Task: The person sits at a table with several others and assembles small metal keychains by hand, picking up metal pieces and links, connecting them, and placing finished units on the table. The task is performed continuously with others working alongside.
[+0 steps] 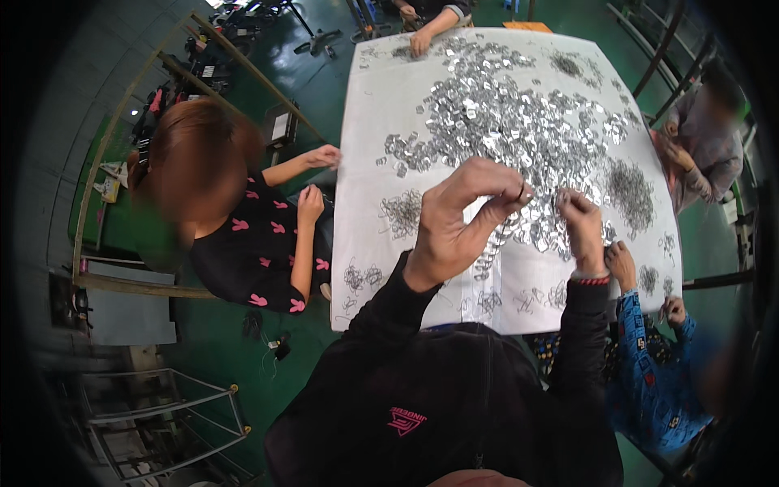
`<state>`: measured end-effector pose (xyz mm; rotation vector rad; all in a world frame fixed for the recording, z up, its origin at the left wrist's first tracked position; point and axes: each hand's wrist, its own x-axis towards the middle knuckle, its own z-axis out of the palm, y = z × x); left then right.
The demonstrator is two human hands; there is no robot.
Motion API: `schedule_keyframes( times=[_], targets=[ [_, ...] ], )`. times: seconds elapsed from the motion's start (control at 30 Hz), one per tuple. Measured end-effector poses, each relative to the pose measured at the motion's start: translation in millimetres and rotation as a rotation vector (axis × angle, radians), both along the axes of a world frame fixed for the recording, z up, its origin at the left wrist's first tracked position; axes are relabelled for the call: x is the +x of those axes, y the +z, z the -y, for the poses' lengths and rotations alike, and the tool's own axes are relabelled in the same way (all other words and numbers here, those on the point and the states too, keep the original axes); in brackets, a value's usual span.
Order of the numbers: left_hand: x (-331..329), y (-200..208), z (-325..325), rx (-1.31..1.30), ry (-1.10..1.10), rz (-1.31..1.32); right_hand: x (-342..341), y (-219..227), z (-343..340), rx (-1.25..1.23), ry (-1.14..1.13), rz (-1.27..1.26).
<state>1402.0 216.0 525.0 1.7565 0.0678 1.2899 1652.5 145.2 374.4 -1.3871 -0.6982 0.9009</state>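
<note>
Here, left hand [443, 221] arches, fingers [485, 177] pinched.

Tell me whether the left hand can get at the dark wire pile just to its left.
Likely yes: the left hand is raised close to the wire pile, and nothing appears to stand between them.

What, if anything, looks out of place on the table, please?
Nothing stands out: the shiny silvery pieces lie spread across the middle of the white table, with thin dark pieces in separate clumps around them. All are too small to check for damage.
</note>
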Motion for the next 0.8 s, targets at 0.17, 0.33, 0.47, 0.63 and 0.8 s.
schedule_keyframes(
  times=[0.17,0.33,0.47,0.63,0.8],
  targets=[
    [13,-5,0,0.029,-0.047,-0.059,-47,145,-4,0.385,0.244,-0.105],
    [16,-4,-1,0.13,0.14,-0.183,-76,193,-3,0.335,0.325,0.056],
    [15,-6,-3,0.166,0.21,-0.205,-78,200,0,0.293,0.37,0.242],
    [12,-4,-3,0.192,0.247,-0.202,-82,204,5,0.314,0.325,0.327],
    [5,-3,-3,0.147,0.274,-0.24,-90,203,4,0.423,0.274,0.373]
  ],
)
